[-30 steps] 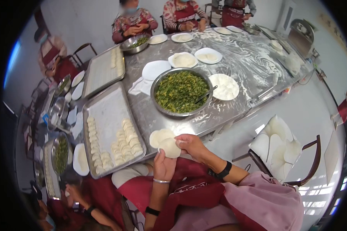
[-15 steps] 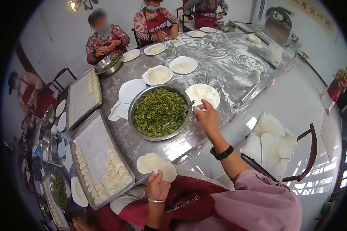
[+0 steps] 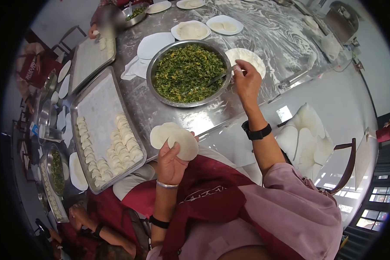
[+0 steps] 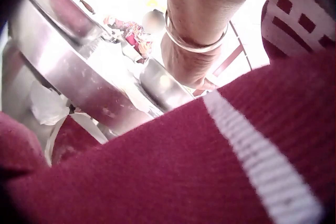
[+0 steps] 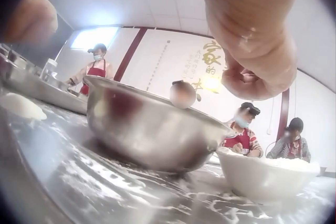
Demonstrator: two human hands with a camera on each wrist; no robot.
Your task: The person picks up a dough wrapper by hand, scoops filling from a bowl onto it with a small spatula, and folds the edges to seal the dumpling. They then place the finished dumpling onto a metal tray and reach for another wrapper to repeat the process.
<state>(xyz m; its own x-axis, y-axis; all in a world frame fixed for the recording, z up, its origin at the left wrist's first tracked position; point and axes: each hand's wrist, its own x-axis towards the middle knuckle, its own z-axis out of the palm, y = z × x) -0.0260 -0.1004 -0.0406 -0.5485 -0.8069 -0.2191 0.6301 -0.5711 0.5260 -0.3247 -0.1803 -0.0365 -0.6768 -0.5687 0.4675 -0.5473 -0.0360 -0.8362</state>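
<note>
Since a second ago, the right hand (image 3: 248,86) has left the dough wrappers (image 3: 185,145) and reached forward to the spoon (image 3: 219,78); its fingers curl in toward the thumb, though I cannot tell whether they pinch the handle. The left hand (image 3: 171,167) holds the wrappers, overlapped, with its thumb on top.

Just left of the right hand and ahead of the left stands a steel bowl (image 5: 152,134), filled with chopped green-and-yellow filling (image 3: 186,71), the spoon resting in it. Below the right hand, a white bowl (image 5: 262,182) holds white flour (image 5: 294,164). To the left hand's left, a metal tray (image 3: 97,93) carries rows of folded dumplings (image 3: 125,138). Beyond both hands, past the steel bowl, a white plate (image 3: 174,34) holds pale dough rounds (image 3: 193,31).
</note>
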